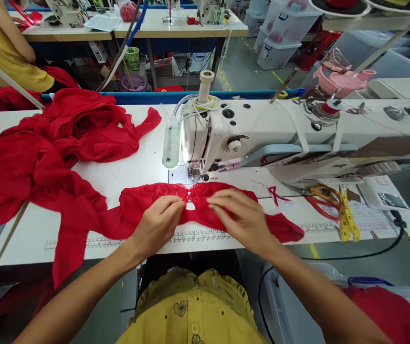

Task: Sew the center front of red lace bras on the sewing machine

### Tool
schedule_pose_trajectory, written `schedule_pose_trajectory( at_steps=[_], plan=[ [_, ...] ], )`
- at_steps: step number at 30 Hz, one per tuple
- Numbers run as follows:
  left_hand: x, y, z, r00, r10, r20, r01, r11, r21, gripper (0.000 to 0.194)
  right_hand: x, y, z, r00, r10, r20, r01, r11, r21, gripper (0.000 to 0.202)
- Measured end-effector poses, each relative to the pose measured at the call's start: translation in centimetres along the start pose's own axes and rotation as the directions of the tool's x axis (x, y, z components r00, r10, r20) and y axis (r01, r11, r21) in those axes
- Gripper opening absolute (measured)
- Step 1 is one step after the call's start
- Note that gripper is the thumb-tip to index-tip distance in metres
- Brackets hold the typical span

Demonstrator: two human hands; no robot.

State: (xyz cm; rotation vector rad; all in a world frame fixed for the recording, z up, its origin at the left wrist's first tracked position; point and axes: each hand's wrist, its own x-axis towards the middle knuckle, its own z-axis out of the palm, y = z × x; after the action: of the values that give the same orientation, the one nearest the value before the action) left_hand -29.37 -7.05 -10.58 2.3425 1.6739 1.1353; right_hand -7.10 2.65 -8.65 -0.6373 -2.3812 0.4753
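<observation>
A red lace-edged garment (136,200) lies across the table in front of the sewing machine (258,126), with a small crossed lacing at its middle. My left hand (162,220) is closed at the left of that lacing, thumb and fingertips pinched over the red fabric. On the right, my right hand (242,215) hovers over the cloth, its thumb and index finger slightly apart with nothing visible between them. The needle area (193,173) of the machine is just beyond the garment.
A large heap of red fabric (47,157) covers the left side. Scissors (319,192), a yellow measuring tape (346,215) and a red lace scrap (276,196) lie at the right. A person in yellow (7,48) sits at the upper left.
</observation>
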Motion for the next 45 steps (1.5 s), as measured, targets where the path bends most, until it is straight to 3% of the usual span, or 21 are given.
schedule_pose_trajectory(
  at_steps=[5, 8, 13, 24, 34, 45],
  plan=[
    [1.0, -1.9, 1.3, 0.986, 0.114, 0.118, -0.133, 0.977, 0.166, 0.021, 2.2, 1.2, 3.3, 0.98, -0.112, 0.165, 0.139, 0.976, -0.168, 0.02],
    [0.8, -2.5, 1.6, 0.98, 0.137, 0.143, -0.17, 0.951, 0.258, 0.019, 2.3, 2.1, 4.0, 0.984, -0.101, 0.146, 0.133, 0.964, -0.231, 0.023],
    [0.5, -2.8, 1.5, 0.985, 0.107, 0.136, -0.141, 0.953, 0.267, 0.024, 1.3, 2.8, 4.1, 0.992, -0.088, 0.09, 0.105, 0.974, -0.2, 0.025],
    [0.9, -2.8, 1.4, 0.975, -0.016, 0.22, -0.041, 0.966, 0.254, 0.035, 1.3, 2.9, 4.0, 0.986, -0.085, 0.144, 0.116, 0.968, -0.223, 0.027],
    [1.0, -2.8, 1.5, 0.975, -0.055, 0.216, -0.003, 0.965, 0.262, 0.036, 1.2, 3.1, 3.8, 0.984, -0.074, 0.164, 0.109, 0.97, -0.216, 0.042],
    [0.9, -2.8, 1.2, 0.969, -0.087, 0.23, 0.022, 0.963, 0.27, 0.036, 1.2, 3.1, 3.8, 0.983, -0.07, 0.168, 0.107, 0.969, -0.224, 0.042]
  ],
)
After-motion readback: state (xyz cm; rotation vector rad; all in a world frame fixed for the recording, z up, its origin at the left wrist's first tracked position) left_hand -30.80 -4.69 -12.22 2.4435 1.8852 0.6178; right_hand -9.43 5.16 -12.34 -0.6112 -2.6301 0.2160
